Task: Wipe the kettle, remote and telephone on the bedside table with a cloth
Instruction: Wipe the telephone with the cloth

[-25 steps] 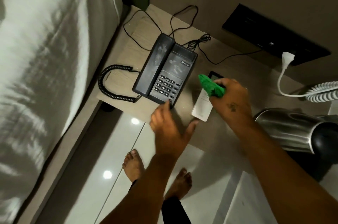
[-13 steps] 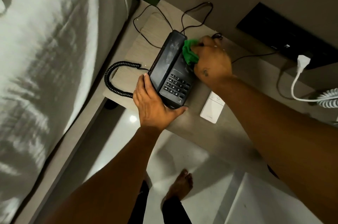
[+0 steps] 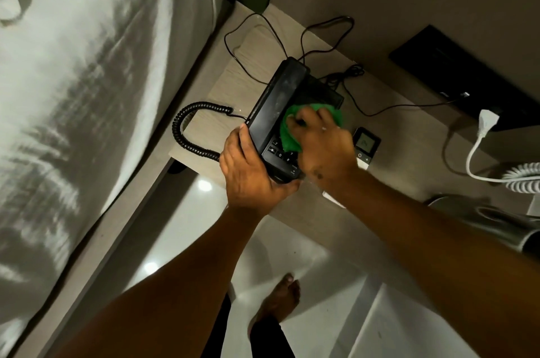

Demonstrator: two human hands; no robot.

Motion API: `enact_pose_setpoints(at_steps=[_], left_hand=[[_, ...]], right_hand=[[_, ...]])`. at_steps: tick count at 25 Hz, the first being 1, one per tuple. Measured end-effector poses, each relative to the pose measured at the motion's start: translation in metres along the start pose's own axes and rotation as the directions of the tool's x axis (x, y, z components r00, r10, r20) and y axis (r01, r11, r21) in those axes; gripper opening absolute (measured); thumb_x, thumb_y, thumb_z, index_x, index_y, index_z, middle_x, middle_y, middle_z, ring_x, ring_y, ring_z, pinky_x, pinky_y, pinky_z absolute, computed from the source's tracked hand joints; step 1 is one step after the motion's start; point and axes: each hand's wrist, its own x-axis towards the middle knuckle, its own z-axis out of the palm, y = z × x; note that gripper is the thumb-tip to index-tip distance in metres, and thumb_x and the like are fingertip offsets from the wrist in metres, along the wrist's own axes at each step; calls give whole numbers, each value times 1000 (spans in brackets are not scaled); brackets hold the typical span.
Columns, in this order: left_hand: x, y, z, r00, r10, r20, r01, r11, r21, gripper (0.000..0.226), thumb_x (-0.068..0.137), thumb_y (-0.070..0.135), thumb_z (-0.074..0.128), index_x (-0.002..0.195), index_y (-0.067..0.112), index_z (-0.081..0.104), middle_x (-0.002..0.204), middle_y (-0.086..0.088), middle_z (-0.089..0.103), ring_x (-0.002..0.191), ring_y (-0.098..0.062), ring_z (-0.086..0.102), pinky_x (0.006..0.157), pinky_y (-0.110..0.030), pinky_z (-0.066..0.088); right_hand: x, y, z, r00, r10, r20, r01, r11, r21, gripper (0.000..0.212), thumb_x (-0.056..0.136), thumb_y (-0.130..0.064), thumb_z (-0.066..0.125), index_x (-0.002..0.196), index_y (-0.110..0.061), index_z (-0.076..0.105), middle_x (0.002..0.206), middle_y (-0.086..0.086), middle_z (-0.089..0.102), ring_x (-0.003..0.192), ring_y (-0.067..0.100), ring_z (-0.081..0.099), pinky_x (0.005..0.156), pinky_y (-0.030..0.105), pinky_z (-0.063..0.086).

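Though smudged, black telephone (image 3: 277, 100).

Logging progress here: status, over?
Left hand grips phone at near corner. Right hand presses cloth on keypad. Remote beside, clear.

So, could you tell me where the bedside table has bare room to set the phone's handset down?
Bare patch: inside the coiled cord, left of the telephone. A strip right of the remote, before the white cable. Crowded behind, with black wires.
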Motion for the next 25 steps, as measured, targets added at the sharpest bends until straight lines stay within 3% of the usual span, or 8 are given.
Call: enact_pose_setpoints(at_steps=[4, 8, 11, 15, 19, 22, 25], left_hand=[[-2, -2, 2, 1000, -3, -4, 3, 1000, -4, 142, 56, 88, 66, 158, -1, 25, 157, -20, 35, 144, -37, 37, 118, -52, 31], [-2, -3, 2, 1000, -14, -18, 14, 1000, 6, 142, 54, 87, 68, 158, 0, 25, 154, -19, 36, 142, -34, 37, 117, -50, 32], [0, -3, 4, 1000, -8, -19, 8, 1000, 12, 143, 53, 89, 66, 158, 3, 22, 155, -19, 35, 142, -34, 35, 117, -52, 33], [-2, -3, 6, 999, -11, -31, 10, 1000, -6, 144, 55, 93, 63, 158, 3, 20, 156, -17, 33, 144, -33, 33, 118, -50, 29], [-3, -8, 8, 999, 17, -40, -18, 999, -30, 138, 63, 98, 44, 158, 0, 22, 156, -21, 35, 144, -37, 36, 117, -53, 31], [-1, -6, 7, 1000, -3, -21, 3, 1000, 10, 144, 54, 91, 63, 158, 0, 22, 156, -21, 35, 143, -36, 35, 118, -54, 31], [-2, -5, 6, 1000, -17, -14, 18, 999, 29, 145, 49, 86, 70, 157, 2, 22, 155, -21, 37, 142, -37, 37, 118, -55, 32]], right_hand=[[-8, -3, 2, 999, 9, -34, -8, 999, 44, 57, 77, -16, 70, 131, -21, 52, 129, 9, 48, 118, 34, 43, 67, 43, 52], [25, 29, -5, 987, 141, -81, -130, 983, 126, 61, 73, -9, 71, 129, -26, 52, 128, 7, 44, 115, 31, 40, 66, 40, 54], [38, 41, -6, 974, 209, -86, -184, 955, 231, 63, 75, -4, 67, 132, -26, 51, 130, 7, 43, 117, 32, 39, 73, 42, 56], [-1, 12, 11, 979, 145, -145, -96, 949, 299, 62, 71, -6, 70, 128, -27, 54, 130, 4, 47, 117, 29, 41, 79, 46, 54], [-35, -17, 29, 980, 185, -67, -135, 878, 460, 58, 77, -15, 68, 129, -34, 52, 128, 0, 46, 110, 17, 39, 80, 34, 49], [-23, 0, 22, 963, 231, -140, -158, 901, 405, 67, 72, -9, 74, 131, -33, 51, 132, 2, 43, 116, 29, 43, 77, 39, 52], [25, 39, 11, 920, 369, -129, -286, 860, 421, 61, 75, -1, 66, 130, -26, 55, 134, 7, 44, 116, 32, 46, 80, 31, 45]])
